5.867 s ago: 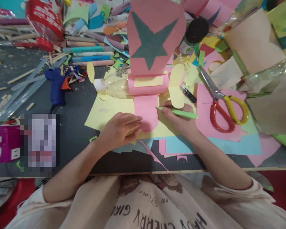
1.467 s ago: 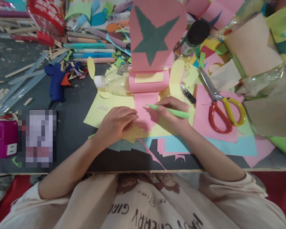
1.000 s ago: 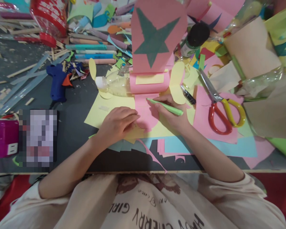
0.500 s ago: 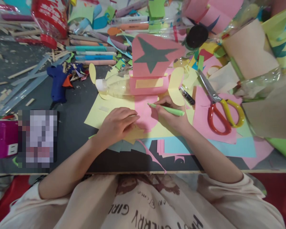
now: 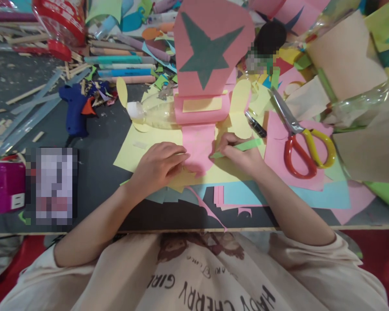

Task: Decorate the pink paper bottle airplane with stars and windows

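Observation:
My right hand (image 5: 240, 154) is closed round a light green pen (image 5: 246, 146), its tip at the right edge of a pink paper wing (image 5: 197, 147) lying on a yellow sheet (image 5: 139, 149). My left hand (image 5: 158, 166) rests curled on the paper, pressing the wing's left edge. The wing joins a clear plastic bottle (image 5: 155, 114) wrapped in a pink band (image 5: 202, 110). An upright pink wing with a dark green star (image 5: 209, 47) stands behind it.
Red and yellow scissors (image 5: 300, 138) and a black marker (image 5: 255, 124) lie right of my hand. A blue glue gun (image 5: 71, 108), markers and wood sticks lie at the left. Paper-covered bottles (image 5: 346, 60) stand at the right. A blurred phone (image 5: 53, 185) lies near the table edge (image 5: 194, 230).
The pen tip has moved from the wing's upper middle down to its right edge. The upright star wing tipped back half a second ago and now stands up again. My left hand has stayed put.

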The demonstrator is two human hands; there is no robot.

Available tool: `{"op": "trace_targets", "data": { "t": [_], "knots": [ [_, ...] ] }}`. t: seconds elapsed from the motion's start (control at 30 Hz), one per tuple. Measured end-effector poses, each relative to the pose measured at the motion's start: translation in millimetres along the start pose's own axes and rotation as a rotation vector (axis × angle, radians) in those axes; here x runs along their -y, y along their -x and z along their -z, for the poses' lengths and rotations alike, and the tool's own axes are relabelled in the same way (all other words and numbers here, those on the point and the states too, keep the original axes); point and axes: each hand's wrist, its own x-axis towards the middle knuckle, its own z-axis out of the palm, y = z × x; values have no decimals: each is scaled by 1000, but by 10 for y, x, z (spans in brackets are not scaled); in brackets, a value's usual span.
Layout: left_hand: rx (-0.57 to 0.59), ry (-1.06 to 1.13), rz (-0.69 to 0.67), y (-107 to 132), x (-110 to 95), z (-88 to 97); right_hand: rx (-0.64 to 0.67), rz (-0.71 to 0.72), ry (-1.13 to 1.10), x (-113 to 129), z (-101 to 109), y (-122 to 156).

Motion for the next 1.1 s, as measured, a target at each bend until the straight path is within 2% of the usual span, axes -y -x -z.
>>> {"op": "trace_targets", "data": {
  "t": [0.17,0.33,0.4,0.53,0.6,0.7,0.8,0.93,1.1],
  "knots": [
    [28,7,19,2,-2,8,61,-56,-40,13,27,15],
    [-29,-28,-36,-12,-4,11,69,-70,-51,1,42,10],
    [-45,-31,-51,-18,-5,12,16,-79,-113,-26,53,-12],
    [-60,-19,-49,-22,-5,11,-203,-84,-222,-73,41,-61],
    [-47,-10,-31,-20,-8,10,-230,-53,-235,-73,-9,-69],
    [-12,-13,13,-16,-17,9,-207,23,-213,-50,-125,-48],
    [-11,-18,26,-18,-29,9,-132,102,-76,-37,-215,-9],
    [-19,-4,23,-28,-33,2,-20,158,128,-58,-221,17],
    [-10,7,47,-31,-33,-9,10,170,159,-75,-196,-1]
  ]
}}
